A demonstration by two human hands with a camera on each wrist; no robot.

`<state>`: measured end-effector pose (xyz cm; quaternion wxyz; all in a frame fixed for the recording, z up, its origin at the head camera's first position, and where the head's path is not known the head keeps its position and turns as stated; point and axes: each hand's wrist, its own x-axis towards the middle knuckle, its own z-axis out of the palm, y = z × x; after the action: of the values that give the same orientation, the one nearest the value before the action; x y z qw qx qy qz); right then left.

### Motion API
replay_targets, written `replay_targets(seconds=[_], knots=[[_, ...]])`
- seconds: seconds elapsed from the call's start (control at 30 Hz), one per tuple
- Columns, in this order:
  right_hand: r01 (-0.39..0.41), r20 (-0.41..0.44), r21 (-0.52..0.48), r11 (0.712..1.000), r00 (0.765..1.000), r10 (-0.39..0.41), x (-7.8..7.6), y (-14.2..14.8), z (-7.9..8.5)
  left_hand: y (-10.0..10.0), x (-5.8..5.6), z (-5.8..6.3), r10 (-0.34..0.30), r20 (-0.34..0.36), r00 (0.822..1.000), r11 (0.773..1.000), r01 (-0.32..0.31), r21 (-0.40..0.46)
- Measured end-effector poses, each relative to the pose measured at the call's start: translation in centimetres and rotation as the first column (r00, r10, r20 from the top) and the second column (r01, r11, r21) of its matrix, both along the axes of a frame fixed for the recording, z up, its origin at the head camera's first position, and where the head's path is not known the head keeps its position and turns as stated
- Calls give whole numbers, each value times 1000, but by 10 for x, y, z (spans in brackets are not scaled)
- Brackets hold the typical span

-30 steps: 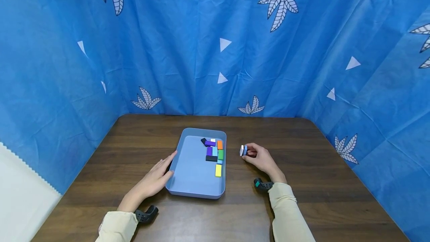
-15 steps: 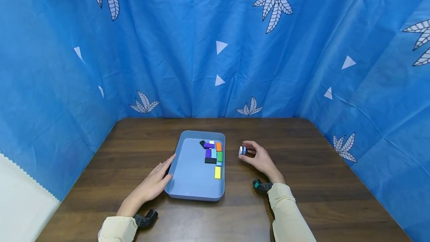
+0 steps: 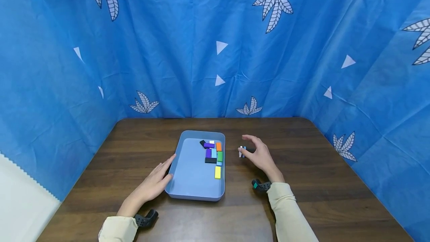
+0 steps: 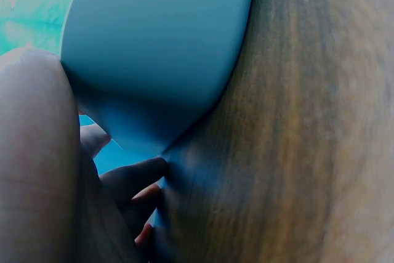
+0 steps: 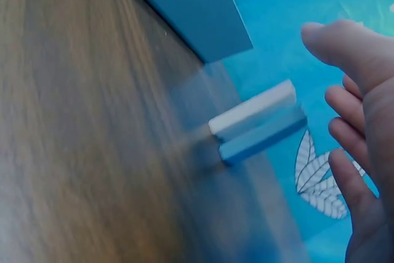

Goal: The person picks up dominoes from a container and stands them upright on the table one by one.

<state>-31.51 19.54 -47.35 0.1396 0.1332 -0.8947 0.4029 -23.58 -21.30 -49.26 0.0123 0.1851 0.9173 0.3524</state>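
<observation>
My left hand (image 3: 153, 185), fingers straight, rests against the left side of a shallow blue-grey tray (image 3: 188, 178). Its fingertips touch the tray's outer wall in the left wrist view. My right hand (image 3: 263, 158) is to the right of the tray, thumb and fingers spread, holding nothing. Close by, a white block (image 5: 252, 110) and a blue block (image 5: 265, 135) stand upright side by side on the table, apart from the fingers in the right wrist view. In the head view the thumb partly covers them.
Inside the tray's right half lie several small blocks, among them an orange block (image 3: 218, 146), a green block (image 3: 220, 156), a black block (image 3: 211, 160) and a yellow block (image 3: 217, 172). A blue curtain (image 3: 201, 47) surrounds the brown wooden table (image 3: 322, 182).
My right thumb and fingers have spread and let go of the white and blue blocks, which stay standing. The left hand keeps its place at the tray.
</observation>
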Motion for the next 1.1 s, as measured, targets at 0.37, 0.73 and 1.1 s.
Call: replay_targets(seconds=[0.37,0.73,1.1], knots=[[-39,-71,73,997,996,44,6,-19,11,0,1,0,-6,-29,1000,1000,5,-8],[-126,-96,108,986,986,136,11,-37,17,1,1,-2,3,-10,1000,1000,-3,-7],[-212,-42,115,971,975,218,15,-52,14,2,2,-2,-5,-16,1000,1000,5,-5]])
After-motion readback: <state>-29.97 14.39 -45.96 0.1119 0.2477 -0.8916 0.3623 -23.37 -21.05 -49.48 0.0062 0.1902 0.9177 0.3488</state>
